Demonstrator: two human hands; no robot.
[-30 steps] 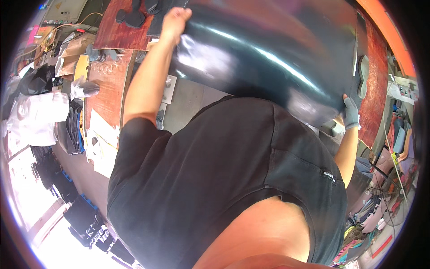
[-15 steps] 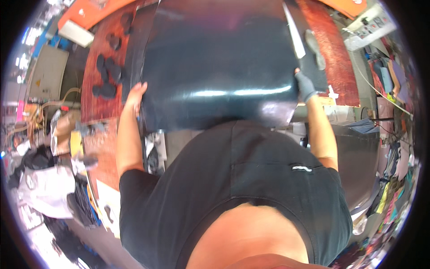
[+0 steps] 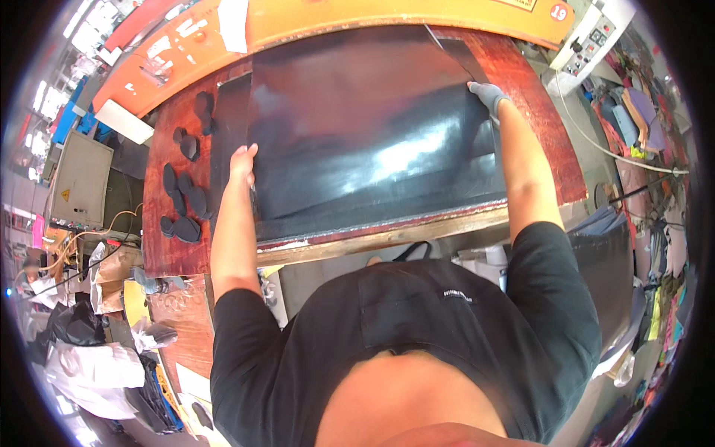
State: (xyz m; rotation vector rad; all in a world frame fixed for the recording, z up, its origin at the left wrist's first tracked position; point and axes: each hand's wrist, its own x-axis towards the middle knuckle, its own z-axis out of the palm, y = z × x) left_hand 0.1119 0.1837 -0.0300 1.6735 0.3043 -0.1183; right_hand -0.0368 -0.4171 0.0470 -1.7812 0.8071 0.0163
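Away from the torso and onto the work table (image 3: pixel 544 134), the near end of the black sheet (image 3: pixel 357 141) has moved since half a second ago, when it curled close against the shirt (image 3: pixel 328 320); now it lies mostly flat, its near edge running just beside the table's pale wooden front edge (image 3: pixel 387 234). Between the two hands lies the whole breadth of the sheet, its longer side seeming to run left to right, though the fisheye bend makes that hard to judge. At the left margin is the bare left hand (image 3: pixel 243 165), thumb pointing up along the edge and fingers partly hidden, so how tightly they close cannot be told. Farther from the body, at the right margin, is the right hand (image 3: pixel 488 97) in a grey glove, its thumb tip at the sheet's edge; the other fingers are out of sight, so whether it pinches the sheet or only rests there is also unclear. Of the two, the left hand is nearer the near edge, the right nearer the far edge. Left of the sheet, dark cut-out pieces (image 3: pixel 196 200) lie on the red tabletop, and beyond it stretches an orange machine beam (image 3: pixel 320 24)
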